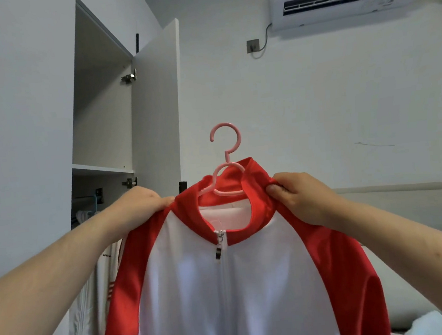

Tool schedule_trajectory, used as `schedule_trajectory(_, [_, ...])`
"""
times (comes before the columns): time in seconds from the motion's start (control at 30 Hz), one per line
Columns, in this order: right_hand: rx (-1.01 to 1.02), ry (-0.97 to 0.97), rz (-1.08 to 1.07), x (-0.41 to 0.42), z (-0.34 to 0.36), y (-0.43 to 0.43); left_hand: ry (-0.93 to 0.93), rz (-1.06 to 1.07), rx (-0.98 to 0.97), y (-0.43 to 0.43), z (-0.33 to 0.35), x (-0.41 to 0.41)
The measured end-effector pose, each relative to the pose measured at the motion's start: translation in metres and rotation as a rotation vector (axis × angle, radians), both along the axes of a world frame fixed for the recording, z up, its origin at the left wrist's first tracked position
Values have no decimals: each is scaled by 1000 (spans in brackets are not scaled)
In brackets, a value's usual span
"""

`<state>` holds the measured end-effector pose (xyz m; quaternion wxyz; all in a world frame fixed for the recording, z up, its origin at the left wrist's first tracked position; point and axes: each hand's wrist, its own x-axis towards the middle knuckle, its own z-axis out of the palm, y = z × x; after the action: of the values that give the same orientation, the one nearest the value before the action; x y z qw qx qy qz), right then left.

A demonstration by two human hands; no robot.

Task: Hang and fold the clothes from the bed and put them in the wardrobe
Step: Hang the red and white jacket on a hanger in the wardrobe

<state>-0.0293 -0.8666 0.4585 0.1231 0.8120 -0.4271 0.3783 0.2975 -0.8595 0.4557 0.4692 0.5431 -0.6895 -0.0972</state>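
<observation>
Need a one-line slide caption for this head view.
Both hands grip a red-and-white jacket on a pink hanger before the open wardrobe.

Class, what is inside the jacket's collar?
A pink hanger sits inside the jacket collar, hook sticking up. Its arms run under the red shoulders gripped by the left hand and right hand, hidden there.

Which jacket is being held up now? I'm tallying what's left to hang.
The red-sleeved white jacket on the pink hanger, gripped at both shoulders; the other white garment already hangs in the wardrobe.
</observation>
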Motion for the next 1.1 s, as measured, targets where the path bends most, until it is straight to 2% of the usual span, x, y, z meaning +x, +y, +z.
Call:
schedule_trajectory(0.1, [3, -14, -16, -5, -3, -5, -117, -138, -69, 11, -4, -6])
schedule_trajectory(0.23, [20, -98, 33, -3, -8, -7, -492, 85, -222, 17, -4, -25])
schedule_trajectory(0.3, [26, -125, 63, 0, -8, -5, -473, 131, -327, 17, -8, -29])
schedule_trajectory(0.4, [57, -200, 154, 4, -9, -1, -297, 141, -428, 12, -16, -23])
schedule_trajectory(0.47, [107, -232, 192, 3, -9, 3, -251, 126, -455, 12, -19, -18])
schedule_trajectory(0.53, [145, -183, 164, -1, -9, 5, -224, 94, -462, 12, -21, -13])
schedule_trajectory(0.67, [128, -130, 137, 3, -18, 2, -176, 76, -446, 11, -27, -13])
schedule_trajectory(0.87, [24, -133, 86, 14, -31, -7, -256, 70, -409, 18, -36, -10])
schedule_trajectory(1.1, [-88, -146, 90, 33, -42, -16, -354, 240, -547, 16, -50, 7])
